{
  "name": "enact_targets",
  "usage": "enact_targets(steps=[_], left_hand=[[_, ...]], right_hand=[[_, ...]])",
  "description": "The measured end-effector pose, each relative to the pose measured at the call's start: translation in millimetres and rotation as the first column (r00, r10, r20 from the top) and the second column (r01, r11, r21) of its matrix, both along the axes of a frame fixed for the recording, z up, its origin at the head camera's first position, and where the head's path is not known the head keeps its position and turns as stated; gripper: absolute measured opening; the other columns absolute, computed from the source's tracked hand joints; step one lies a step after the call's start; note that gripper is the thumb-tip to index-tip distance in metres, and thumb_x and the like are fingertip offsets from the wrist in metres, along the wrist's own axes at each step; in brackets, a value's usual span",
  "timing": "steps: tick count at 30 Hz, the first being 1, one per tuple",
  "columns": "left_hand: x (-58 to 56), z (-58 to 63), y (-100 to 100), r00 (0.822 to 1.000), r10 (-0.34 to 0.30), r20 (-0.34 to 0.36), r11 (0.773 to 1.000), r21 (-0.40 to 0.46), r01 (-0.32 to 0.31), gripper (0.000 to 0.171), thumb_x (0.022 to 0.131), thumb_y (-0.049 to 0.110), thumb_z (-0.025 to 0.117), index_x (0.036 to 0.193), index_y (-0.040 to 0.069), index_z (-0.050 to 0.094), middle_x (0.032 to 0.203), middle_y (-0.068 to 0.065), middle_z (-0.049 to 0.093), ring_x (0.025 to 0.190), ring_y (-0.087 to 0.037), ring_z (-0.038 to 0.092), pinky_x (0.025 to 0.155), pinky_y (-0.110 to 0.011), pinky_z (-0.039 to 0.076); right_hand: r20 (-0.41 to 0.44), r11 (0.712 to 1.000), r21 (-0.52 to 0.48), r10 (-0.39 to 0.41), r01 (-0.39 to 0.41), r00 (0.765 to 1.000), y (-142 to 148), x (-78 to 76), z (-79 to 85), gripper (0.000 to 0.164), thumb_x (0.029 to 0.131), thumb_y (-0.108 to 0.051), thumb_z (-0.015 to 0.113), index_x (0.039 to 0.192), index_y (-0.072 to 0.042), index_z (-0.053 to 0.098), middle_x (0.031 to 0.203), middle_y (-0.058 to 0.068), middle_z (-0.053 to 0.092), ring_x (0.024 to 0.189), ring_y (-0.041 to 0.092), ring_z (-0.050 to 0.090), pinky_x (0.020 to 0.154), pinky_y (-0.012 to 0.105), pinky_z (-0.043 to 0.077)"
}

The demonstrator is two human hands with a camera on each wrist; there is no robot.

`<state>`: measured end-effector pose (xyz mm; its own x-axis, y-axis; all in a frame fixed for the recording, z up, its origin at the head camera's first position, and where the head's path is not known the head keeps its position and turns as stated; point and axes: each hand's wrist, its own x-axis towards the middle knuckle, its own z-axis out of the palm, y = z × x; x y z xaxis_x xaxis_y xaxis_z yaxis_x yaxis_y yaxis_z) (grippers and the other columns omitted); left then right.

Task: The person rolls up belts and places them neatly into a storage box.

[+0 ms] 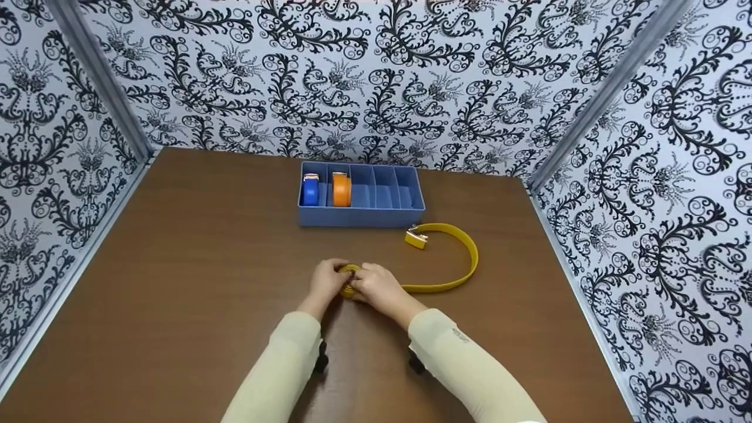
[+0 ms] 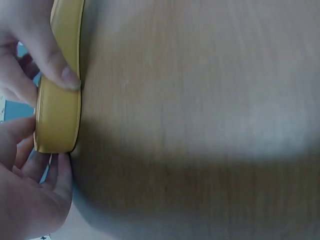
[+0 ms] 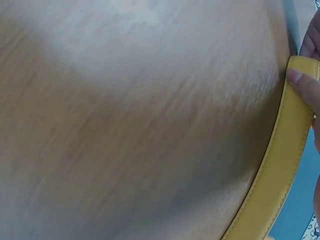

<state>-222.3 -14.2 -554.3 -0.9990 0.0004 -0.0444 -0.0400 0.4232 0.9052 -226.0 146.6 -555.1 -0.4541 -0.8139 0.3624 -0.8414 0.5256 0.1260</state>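
A yellow belt (image 1: 472, 258) stands on its edge on the brown table, one end wound into a tight coil (image 1: 348, 289). From the coil its loose length curves out to the right and back to a metal buckle (image 1: 417, 238) near the tray. My left hand (image 1: 324, 283) holds the coil's left side, fingers curled about it. My right hand (image 1: 379, 288) grips the coil from the right, and its thumb (image 3: 304, 89) presses the strap's outer face in the right wrist view. Stitching along the strap (image 2: 59, 117) shows in the left wrist view. Fingers partly hide the coil.
Behind the hands stands a blue-grey divided tray (image 1: 358, 217). Its leftmost compartment holds a rolled blue belt (image 1: 311, 191), and the one beside it a rolled orange belt (image 1: 341, 189). Patterned walls (image 1: 376, 76) with metal posts (image 1: 611, 94) border the table.
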Motion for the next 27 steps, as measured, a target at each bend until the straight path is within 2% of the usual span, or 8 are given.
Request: enact_targets(steps=[4,6,9,11,15,22,24,27], left_hand=[[8.7,-0.4,4,0.995,0.095,0.007,0.995,0.033,-0.095,0.029,0.086,-0.003,0.069,0.114,-0.007,0.063,0.109,-0.020,0.066,0.103,-0.033,0.061,0.087,-0.043,0.050],[12.6,-0.5,8,0.992,0.129,-0.010,0.992,0.010,-0.129,0.025,0.087,-0.003,0.067,0.111,-0.007,0.063,0.106,-0.019,0.066,0.101,-0.033,0.062,0.085,-0.042,0.051],[17.2,-1.5,10,0.989,0.136,-0.061,0.990,-0.039,-0.139,0.017,0.088,-0.005,0.065,0.105,-0.006,0.066,0.103,-0.019,0.067,0.099,-0.033,0.063,0.084,-0.043,0.052],[18.1,-1.7,10,0.988,0.127,-0.092,0.989,-0.060,-0.133,0.014,0.088,-0.005,0.065,0.102,-0.005,0.067,0.101,-0.018,0.067,0.098,-0.033,0.063,0.084,-0.043,0.051],[16.3,-1.1,7,0.985,0.098,-0.143,0.991,-0.079,-0.110,0.012,0.087,-0.005,0.067,0.098,-0.005,0.069,0.098,-0.018,0.066,0.097,-0.034,0.061,0.086,-0.045,0.050],[12.4,1.8,0,0.992,0.027,-0.122,0.994,-0.103,-0.039,0.013,0.086,-0.005,0.068,0.098,-0.002,0.072,0.099,-0.016,0.066,0.099,-0.034,0.060,0.089,-0.044,0.048],[11.7,1.0,-1,0.991,-0.004,-0.134,0.994,-0.105,-0.010,0.012,0.085,-0.007,0.067,0.095,-0.002,0.072,0.098,-0.016,0.067,0.099,-0.034,0.061,0.088,-0.044,0.049],[10.4,-1.4,-2,0.980,-0.057,-0.189,0.991,-0.128,0.034,0.011,0.084,-0.008,0.067,0.093,-0.003,0.073,0.097,-0.018,0.068,0.099,-0.036,0.062,0.090,-0.046,0.049]], right_hand=[[0.003,0.998,-0.020,-0.067,0.067,0.998,-8,2.3,-2.7,0.019,0.073,-0.027,0.082,0.078,-0.010,0.074,0.075,0.001,0.063,0.072,0.021,0.054,0.069,0.034,0.047],[-0.002,0.996,-0.020,-0.085,0.085,0.996,-10,2.9,-2.7,0.018,0.073,-0.027,0.082,0.075,-0.011,0.074,0.074,0.001,0.063,0.071,0.021,0.055,0.069,0.035,0.048],[-0.015,0.997,-0.009,-0.074,0.074,0.997,-10,1.9,-1.2,0.020,0.072,-0.030,0.082,0.073,-0.012,0.073,0.073,0.001,0.064,0.070,0.022,0.055,0.066,0.035,0.046],[-0.021,0.998,0.014,-0.055,0.055,0.998,-7,-0.1,0.8,0.021,0.073,-0.032,0.082,0.075,-0.014,0.074,0.074,0.000,0.064,0.071,0.021,0.054,0.065,0.035,0.045],[0.008,0.998,0.065,-0.009,0.008,1.000,2,-5.9,5.0,0.025,0.077,-0.036,0.081,0.087,-0.015,0.077,0.088,0.001,0.065,0.080,0.021,0.053,0.068,0.035,0.042],[0.070,0.990,0.091,0.098,-0.104,0.993,25,-12.3,11.2,0.032,0.082,-0.030,0.079,0.110,-0.016,0.074,0.111,0.007,0.060,0.098,0.025,0.055,0.081,0.039,0.045],[0.073,0.989,0.090,0.110,-0.116,0.991,31,-13.7,11.7,0.035,0.080,-0.027,0.081,0.112,-0.016,0.072,0.118,0.009,0.058,0.104,0.027,0.055,0.085,0.042,0.046],[0.044,0.990,0.087,0.110,-0.113,0.993,35,-16.8,11.7,0.039,0.078,-0.028,0.081,0.114,-0.016,0.070,0.123,0.010,0.057,0.109,0.027,0.056,0.088,0.043,0.046]])
